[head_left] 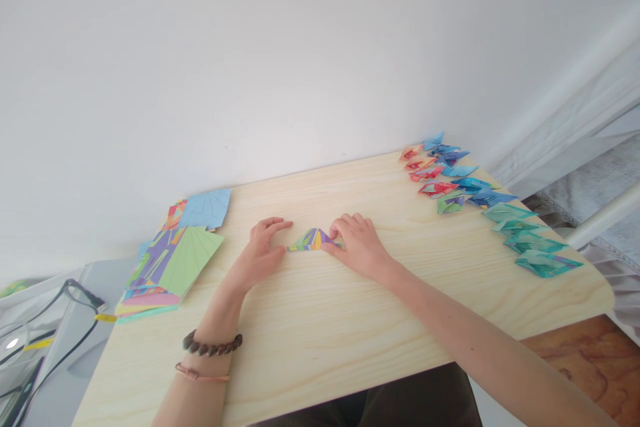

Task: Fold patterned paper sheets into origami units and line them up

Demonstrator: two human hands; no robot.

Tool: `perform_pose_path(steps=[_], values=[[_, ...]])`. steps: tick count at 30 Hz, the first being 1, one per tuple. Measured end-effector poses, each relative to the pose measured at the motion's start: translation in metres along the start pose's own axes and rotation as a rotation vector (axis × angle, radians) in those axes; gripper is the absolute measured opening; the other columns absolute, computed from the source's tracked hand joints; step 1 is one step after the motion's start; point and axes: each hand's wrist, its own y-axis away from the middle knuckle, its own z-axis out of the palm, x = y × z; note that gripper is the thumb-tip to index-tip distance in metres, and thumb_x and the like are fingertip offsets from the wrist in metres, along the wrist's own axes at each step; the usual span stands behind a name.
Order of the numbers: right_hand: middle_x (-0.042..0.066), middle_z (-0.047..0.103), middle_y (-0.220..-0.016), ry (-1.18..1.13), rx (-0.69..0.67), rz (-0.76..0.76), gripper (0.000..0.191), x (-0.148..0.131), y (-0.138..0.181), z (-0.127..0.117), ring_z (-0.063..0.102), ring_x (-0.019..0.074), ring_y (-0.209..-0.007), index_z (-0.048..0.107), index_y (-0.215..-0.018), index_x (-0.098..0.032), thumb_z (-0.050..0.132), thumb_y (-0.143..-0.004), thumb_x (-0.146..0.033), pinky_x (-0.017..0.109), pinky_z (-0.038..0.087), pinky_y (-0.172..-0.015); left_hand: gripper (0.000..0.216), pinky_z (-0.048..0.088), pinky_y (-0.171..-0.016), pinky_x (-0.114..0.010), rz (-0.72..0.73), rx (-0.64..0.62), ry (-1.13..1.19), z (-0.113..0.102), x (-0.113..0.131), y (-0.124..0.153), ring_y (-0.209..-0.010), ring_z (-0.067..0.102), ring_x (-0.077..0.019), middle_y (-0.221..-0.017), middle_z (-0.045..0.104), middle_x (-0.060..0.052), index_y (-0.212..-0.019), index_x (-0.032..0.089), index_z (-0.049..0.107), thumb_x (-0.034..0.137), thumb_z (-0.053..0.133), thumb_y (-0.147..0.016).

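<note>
A small folded origami paper (315, 239), patterned in green, purple and yellow, lies near the middle of the wooden table (320, 320). My right hand (359, 245) pinches its right end between thumb and fingers. At its left end is my left hand (264, 247), thumb tip beside the paper's corner and fingers stretched apart from the thumb. Whether that thumb presses on the paper I cannot tell. A dark bead bracelet (213, 347) and a thin copper-coloured bangle (203, 375) circle my left wrist.
Flat patterned paper sheets (187, 263) are stacked at the table's left edge. Several folded paper pieces, red (425, 174), blue (473, 185) and teal (547, 263), stand in rows on the right. A white wall (300, 67) rises behind; cables (83, 293) lie off the left side.
</note>
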Motion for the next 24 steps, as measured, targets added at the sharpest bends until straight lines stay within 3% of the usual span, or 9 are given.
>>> perform_pose_path(steps=[8,15,19,24], values=[[0.004,0.058,-0.094,-0.044,0.059,-0.031,0.027,0.002,0.001,0.003,0.049,0.02,-0.09,0.055,-0.091,-0.021,0.059,-0.079,-0.044,0.033,0.031,-0.079,0.04,0.03,-0.103,-0.045,0.178,0.14,-0.159,0.02,0.012,0.002,-0.116,0.042,-0.0252,-0.121,0.05,-0.008,-0.116,0.025,0.056,0.04,0.058,-0.079],[0.003,0.06,-0.095,-0.151,0.039,-0.105,0.024,0.005,-0.001,-0.001,0.052,0.018,-0.091,0.059,-0.094,-0.022,0.057,-0.081,-0.042,0.032,0.034,-0.081,0.03,0.032,-0.1,-0.043,0.178,0.174,-0.003,0.021,0.015,0.0,-0.109,0.048,-0.0225,-0.112,0.057,-0.006,-0.103,0.023,0.057,0.035,0.063,-0.077],[0.002,0.061,-0.091,-0.253,0.007,-0.188,0.011,0.003,-0.002,-0.002,0.054,0.0151,-0.088,0.059,-0.093,-0.021,0.055,-0.084,-0.027,0.03,0.038,-0.079,0.022,0.037,-0.095,-0.04,0.128,0.176,0.067,0.019,0.017,0.0,-0.101,0.052,-0.0203,-0.102,0.06,-0.004,-0.093,0.022,0.054,0.028,0.064,-0.074],[0.003,0.06,-0.092,-0.394,0.027,-0.265,0.015,-0.007,-0.001,-0.003,0.055,0.013,-0.086,0.058,-0.095,-0.021,0.048,-0.085,-0.015,0.026,0.044,-0.075,0.006,0.043,-0.086,-0.037,0.165,0.121,0.075,0.019,0.027,0.003,-0.092,0.055,-0.0201,-0.09,0.062,-0.003,-0.081,0.022,0.054,0.027,0.056,-0.08]])
